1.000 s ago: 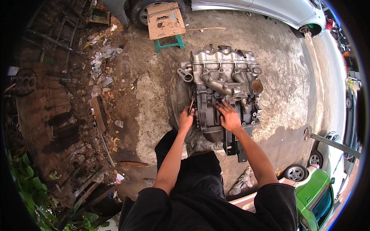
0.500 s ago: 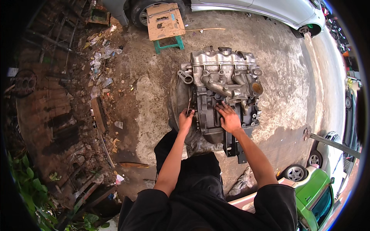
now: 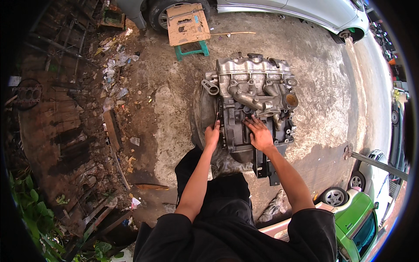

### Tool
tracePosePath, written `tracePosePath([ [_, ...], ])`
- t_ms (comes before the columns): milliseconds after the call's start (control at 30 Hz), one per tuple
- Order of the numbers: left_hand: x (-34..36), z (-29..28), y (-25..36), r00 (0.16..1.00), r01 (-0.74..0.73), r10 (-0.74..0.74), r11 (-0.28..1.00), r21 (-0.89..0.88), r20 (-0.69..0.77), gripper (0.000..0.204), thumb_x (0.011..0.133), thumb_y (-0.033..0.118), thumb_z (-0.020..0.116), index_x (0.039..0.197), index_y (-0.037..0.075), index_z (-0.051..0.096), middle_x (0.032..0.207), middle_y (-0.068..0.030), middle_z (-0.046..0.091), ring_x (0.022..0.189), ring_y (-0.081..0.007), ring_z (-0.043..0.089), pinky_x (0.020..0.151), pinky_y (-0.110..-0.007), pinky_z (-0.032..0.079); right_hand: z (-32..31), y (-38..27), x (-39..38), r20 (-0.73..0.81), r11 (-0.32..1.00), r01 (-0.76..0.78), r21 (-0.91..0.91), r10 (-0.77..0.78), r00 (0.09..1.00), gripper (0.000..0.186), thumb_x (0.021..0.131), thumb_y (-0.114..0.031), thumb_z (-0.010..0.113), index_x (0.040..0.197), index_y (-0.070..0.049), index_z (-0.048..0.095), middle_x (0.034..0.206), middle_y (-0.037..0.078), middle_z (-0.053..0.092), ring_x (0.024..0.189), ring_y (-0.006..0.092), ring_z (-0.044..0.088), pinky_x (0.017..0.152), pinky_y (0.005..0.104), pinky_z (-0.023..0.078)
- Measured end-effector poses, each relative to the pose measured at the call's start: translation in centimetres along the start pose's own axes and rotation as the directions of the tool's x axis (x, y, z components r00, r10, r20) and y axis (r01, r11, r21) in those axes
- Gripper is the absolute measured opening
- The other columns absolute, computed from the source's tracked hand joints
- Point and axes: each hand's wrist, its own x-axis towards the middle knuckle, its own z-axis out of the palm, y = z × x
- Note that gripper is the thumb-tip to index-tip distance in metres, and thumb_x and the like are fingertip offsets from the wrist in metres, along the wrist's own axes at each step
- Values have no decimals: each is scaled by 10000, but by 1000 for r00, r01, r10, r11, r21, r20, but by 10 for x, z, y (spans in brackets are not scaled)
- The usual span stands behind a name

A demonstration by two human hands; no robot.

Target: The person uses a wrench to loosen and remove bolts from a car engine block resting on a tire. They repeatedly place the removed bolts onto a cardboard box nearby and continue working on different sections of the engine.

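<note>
A metal car engine (image 3: 255,72) stands on the ground in front of me, with a bare silver top and intake pipes over a darker block (image 3: 238,139). My left hand (image 3: 212,134) is at the block's left side, closed round a slim metal tool (image 3: 217,117) whose upper end points away from me along that side. Its exact kind and its lower end are hidden by my fingers. My right hand (image 3: 261,133) lies on the near face of the block, fingers spread, just below the intake pipe (image 3: 248,100).
A green stool (image 3: 192,51) topped with cardboard (image 3: 188,27) stands beyond the engine, near a silver car (image 3: 279,6). Rubbish (image 3: 114,72) and wood scraps (image 3: 112,131) lie to the left. A green vehicle (image 3: 355,218) and a metal post (image 3: 379,165) are at right.
My left hand has shifted slightly, and the tool in it has turned a little, its upper end closer to the block. My right hand stays in the same place.
</note>
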Motion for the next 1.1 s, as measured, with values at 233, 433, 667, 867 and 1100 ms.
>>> tracePosePath([
  [233, -4, -8, -2, 985, -170, 166, 981, 91, 55, 423, 1014, 387, 539, 1144, 2, 658, 907, -160, 678, 833, -272, 636, 756, -426, 465, 3, 1, 0, -17, 1000, -4, 8, 5, 1000, 611, 805, -67, 584, 1405, -141, 497, 1451, 73, 507, 1425, 275, 366, 1204, 414, 294],
  [433, 2, -4, 8, 998, 0, 10, 987, 158, -64, 442, 1035, 386, 494, 1155, -4, 665, 692, -117, 598, 615, -233, 560, 600, -445, 411, 2, 0, 1, -34, 1000, 0, 12, 1, 999, 595, 806, -71, 581, 1392, -136, 508, 1448, 68, 510, 1423, 273, 369, 1204, 414, 296],
  [667, 1, -12, -6, 991, -73, 74, 997, 10, -112, 441, 1008, 393, 563, 1092, -31, 654, 646, -73, 542, 587, -182, 464, 598, -406, 397, 2, 0, -1, -35, 1000, 4, 4, -4, 999, 576, 811, -76, 575, 1382, -130, 515, 1450, 63, 507, 1424, 268, 367, 1206, 409, 294],
  [867, -30, -26, -1, 980, -178, 139, 934, -310, -142, 337, 972, 343, 642, 1005, 8, 646, 642, 21, 500, 570, -118, 421, 545, -334, 364, 4, 2, -1, -35, 1000, 11, -4, -12, 999, 587, 818, -74, 572, 1398, -126, 496, 1457, 67, 500, 1434, 272, 349, 1208, 411, 289],
  [1100, -76, -72, -3, 994, 68, -1, 798, -599, 111, 201, 944, 264, 674, 931, 72, 620, 582, 67, 415, 451, -49, 318, 432, -243, 233, 6, 1, -3, -11, 1000, -11, -24, 11, 1000, 582, 837, -78, 580, 1409, -123, 480, 1471, 75, 486, 1444, 280, 328, 1217, 401, 269],
])
